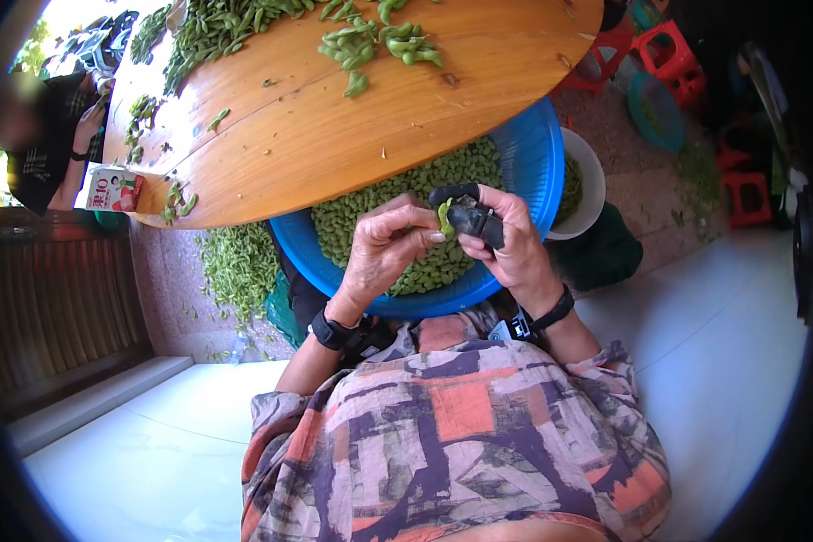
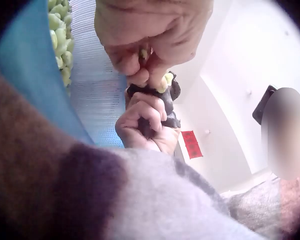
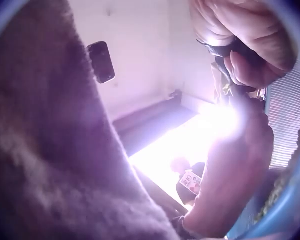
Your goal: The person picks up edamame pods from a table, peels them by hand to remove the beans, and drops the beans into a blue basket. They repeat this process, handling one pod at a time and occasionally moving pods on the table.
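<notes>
Both hands meet over a blue basin holding many shelled green soybeans. Between them is a green soybean pod. My left hand pinches the pod between thumb and fingertips. My right hand wears black covers on its thumb and forefinger and grips the pod's other side. In the left wrist view, the left hand is above the right hand, their fingertips close together. The right wrist view shows the right hand at top, with strong glare over the left hand.
A wooden table overhangs the basin's far side, with whole pods heaped on it. Loose pods cover the floor at left. A white bucket and red stools stand at right. Another person sits at far left.
</notes>
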{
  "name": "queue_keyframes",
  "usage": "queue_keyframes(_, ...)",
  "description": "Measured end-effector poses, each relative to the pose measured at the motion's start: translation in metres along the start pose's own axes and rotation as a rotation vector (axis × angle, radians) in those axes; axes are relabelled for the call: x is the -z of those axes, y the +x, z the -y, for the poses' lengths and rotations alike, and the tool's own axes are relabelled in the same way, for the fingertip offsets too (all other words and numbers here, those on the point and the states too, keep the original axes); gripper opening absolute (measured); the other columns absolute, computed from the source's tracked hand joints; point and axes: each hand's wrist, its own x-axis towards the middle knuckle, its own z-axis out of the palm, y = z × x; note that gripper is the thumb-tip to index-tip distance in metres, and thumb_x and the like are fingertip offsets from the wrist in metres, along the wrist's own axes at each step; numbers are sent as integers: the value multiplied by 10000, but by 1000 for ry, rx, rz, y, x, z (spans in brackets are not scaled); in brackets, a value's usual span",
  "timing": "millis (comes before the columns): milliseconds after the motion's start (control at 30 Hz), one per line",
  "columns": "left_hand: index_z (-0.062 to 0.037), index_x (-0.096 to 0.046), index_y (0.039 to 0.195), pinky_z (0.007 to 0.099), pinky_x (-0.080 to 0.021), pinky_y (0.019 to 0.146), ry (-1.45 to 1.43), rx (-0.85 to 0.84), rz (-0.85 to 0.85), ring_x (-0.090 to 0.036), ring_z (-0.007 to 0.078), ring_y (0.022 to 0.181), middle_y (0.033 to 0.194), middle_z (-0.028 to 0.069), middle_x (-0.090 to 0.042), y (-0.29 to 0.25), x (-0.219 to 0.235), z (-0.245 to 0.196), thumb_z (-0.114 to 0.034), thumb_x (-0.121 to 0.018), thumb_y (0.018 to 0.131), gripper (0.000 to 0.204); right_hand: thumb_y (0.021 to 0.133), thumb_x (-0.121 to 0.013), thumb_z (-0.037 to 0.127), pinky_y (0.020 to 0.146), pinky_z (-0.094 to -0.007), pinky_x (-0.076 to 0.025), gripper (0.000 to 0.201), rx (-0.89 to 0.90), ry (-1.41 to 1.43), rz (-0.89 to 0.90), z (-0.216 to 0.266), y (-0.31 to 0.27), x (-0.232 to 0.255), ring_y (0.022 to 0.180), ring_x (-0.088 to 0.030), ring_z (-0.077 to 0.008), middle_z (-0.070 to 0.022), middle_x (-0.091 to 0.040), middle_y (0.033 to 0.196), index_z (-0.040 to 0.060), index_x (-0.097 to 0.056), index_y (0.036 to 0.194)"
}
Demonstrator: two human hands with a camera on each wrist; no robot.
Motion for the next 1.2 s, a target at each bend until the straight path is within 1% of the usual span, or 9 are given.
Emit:
queue_keyframes(67,-17,-643,826,234,-414,550,148,-50,-44,-498,55,630,711,-14,-548,0,-2,0,-79,-713,867,102,902,-479,70,484,-144,-337,290,-13,54,-4,-2,0,1,560,-446,-12,30,-538,732,-9,-618,1144)
queue_keyframes(133,-17,-647,825,220,-398,535,182,93,-169,-484,46,604,697,-24,-553,-2,-3,2,-109,-711,876,123,899,-492,73,486,-146,-335,287,20,3,-31,-3,0,0,563,-443,-7,34,-541,725,-6,-624,1142)
queue_keyframes(267,-10,-639,844,198,-369,519,184,264,-106,-457,37,579,683,-39,-552,-2,-10,-18,-140,-690,905,152,897,-535,76,486,-157,-330,274,160,-355,-193,-1,-3,-11,570,-432,8,47,-550,698,1,-643,1138)
queue_keyframes(333,-17,-629,935,180,-332,486,-176,357,-51,-445,27,560,717,-17,-587,1,-16,-26,-155,-635,947,139,897,-554,81,488,-160,-330,269,180,-356,-223,-2,-3,-13,573,-431,11,50,-553,692,3,-647,1137)
queue_keyframes(500,-21,-611,933,190,-298,466,-193,331,10,-414,30,529,700,-4,-583,1,-13,-17,-170,-593,975,156,927,-560,129,488,-166,-332,258,127,-333,-194,-3,-3,-9,557,-425,-4,50,-535,671,5,-646,1136)
queue_keyframes(667,-35,-596,905,196,-266,454,-293,338,-37,-402,35,517,702,5,-583,2,-13,-22,-190,-578,982,174,975,-454,168,495,-174,-339,311,-64,239,-52,-9,3,6,586,-433,-36,19,-517,732,-14,-590,1188)
queue_keyframes(800,-53,-568,920,201,-254,446,-413,372,38,-382,53,491,692,17,-578,6,-6,-13,-140,-544,959,98,978,-436,166,504,-177,-347,325,-64,302,-8,-10,4,8,614,-443,-41,9,-527,776,-28,-570,1201)
queue_keyframes(967,-51,-544,914,207,-273,447,-616,440,9,-387,79,485,691,39,-581,8,-10,-6,-71,-497,905,52,925,-540,134,502,-185,-381,225,159,-352,-176,-9,-3,-13,593,-476,-22,29,-560,690,-7,-629,1077)
queue_keyframes(1200,-34,-543,912,221,-273,437,-661,444,-57,-396,84,479,691,57,-570,8,-12,5,-22,-470,848,97,902,-569,115,508,-185,-398,205,201,-343,-203,-17,1,-10,598,-491,-15,40,-568,680,-1,-640,1056)
